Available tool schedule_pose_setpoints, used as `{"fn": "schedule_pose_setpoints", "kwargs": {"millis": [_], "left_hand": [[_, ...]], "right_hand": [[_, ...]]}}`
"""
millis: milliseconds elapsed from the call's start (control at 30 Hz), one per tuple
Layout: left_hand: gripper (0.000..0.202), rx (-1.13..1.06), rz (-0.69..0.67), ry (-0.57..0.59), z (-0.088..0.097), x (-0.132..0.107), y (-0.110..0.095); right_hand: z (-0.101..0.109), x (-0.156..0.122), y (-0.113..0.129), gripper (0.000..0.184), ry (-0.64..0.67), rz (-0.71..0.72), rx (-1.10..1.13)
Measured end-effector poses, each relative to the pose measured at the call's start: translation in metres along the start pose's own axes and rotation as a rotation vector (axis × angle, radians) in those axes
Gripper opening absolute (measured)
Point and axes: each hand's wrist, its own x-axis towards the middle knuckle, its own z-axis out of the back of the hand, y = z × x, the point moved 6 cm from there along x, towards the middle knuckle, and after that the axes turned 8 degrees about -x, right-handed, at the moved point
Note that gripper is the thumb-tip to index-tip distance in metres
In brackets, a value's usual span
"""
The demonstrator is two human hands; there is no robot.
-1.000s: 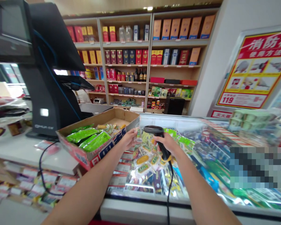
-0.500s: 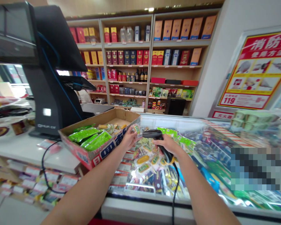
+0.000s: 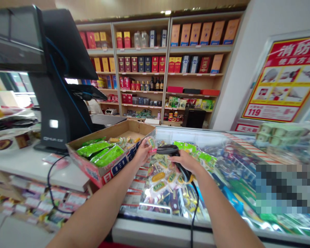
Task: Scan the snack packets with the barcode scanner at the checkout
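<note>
Head view: chest freezer (image 3: 186,135) below, both arms reaching over it
Left hand (image 3: 142,154): grasping small snack packet (image 3: 151,142)
Right hand (image 3: 183,162): clenched on corded barcode scanner (image 3: 167,149)
Packet: just beside scanner head, above freezer
Cardboard tray (image 3: 119,167): left, on counter (image 3: 23,162)

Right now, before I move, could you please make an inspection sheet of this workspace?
Surface: white counter beside a glass-topped freezer chest.
Job's things: small clear packet and black barcode scanner.
Clutter: open cardboard box holding green vacuum packs, at the counter's edge; loose papers on the counter.
Grippers: left hand holds the packet; right hand grips the scanner. The two are close together.
Cables: scanner's cable hangs down past the freezer's front; another black cable droops over the counter's edge.
Surroundings: checkout terminal, stocked wooden shelves, red-and-yellow poster.
</note>
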Motion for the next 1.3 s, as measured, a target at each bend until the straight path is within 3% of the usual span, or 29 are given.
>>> {"fn": "schedule_pose_setpoints", "kwargs": {"millis": [233, 400, 500, 600, 733, 833, 900, 1000, 1100, 1200, 1300], "left_hand": [[0.062, -0.02, 0.03, -0.052, 0.0, -0.003, 0.0], [0.053, -0.041, -0.002, -0.059, -0.013, -0.007, -0.01], [0.042, -0.069, -0.119, -0.11, -0.025, -0.003, -0.033], [0.02, -0.148, -0.322, -0.26, -0.026, 0.006, -0.07], [0.017, -0.282, -0.526, -0.5, -0.01, 0.013, -0.112], [0.008, -0.339, -0.583, -0.63, 0.008, 0.013, -0.128], [0.013, -0.349, -0.586, -0.688, 0.016, 0.011, -0.131], [0.027, -0.339, -0.555, -0.693, 0.019, 0.01, -0.127], [0.027, -0.287, -0.525, -0.549, 0.006, 0.011, -0.111], [0.025, -0.066, -0.418, -0.328, -0.014, 0.011, -0.077], [0.015, 0.278, -0.209, -0.114, -0.029, 0.009, -0.028]], "right_hand": [[0.0, -0.003, 0.004, 0.024, -0.04, 0.017, 0.031], [-0.001, -0.001, 0.019, 0.026, -0.063, 0.031, 0.121], [0.001, 0.008, 0.044, 0.026, -0.106, 0.049, 0.101], [-0.002, 0.021, 0.078, 0.021, -0.09, 0.117, 0.083], [-0.013, 0.037, 0.112, 0.016, -0.044, 0.183, 0.066], [-0.022, 0.042, 0.121, 0.015, -0.013, 0.204, 0.064], [-0.024, 0.041, 0.119, 0.016, -0.011, 0.199, 0.068], [-0.021, 0.036, 0.109, 0.018, -0.041, 0.186, 0.084], [-0.01, 0.026, 0.092, 0.019, -0.099, 0.151, 0.083], [0.005, 0.015, 0.071, 0.023, -0.179, 0.102, 0.066], [0.021, 0.004, 0.049, 0.025, -0.275, 0.061, 0.06]]}}
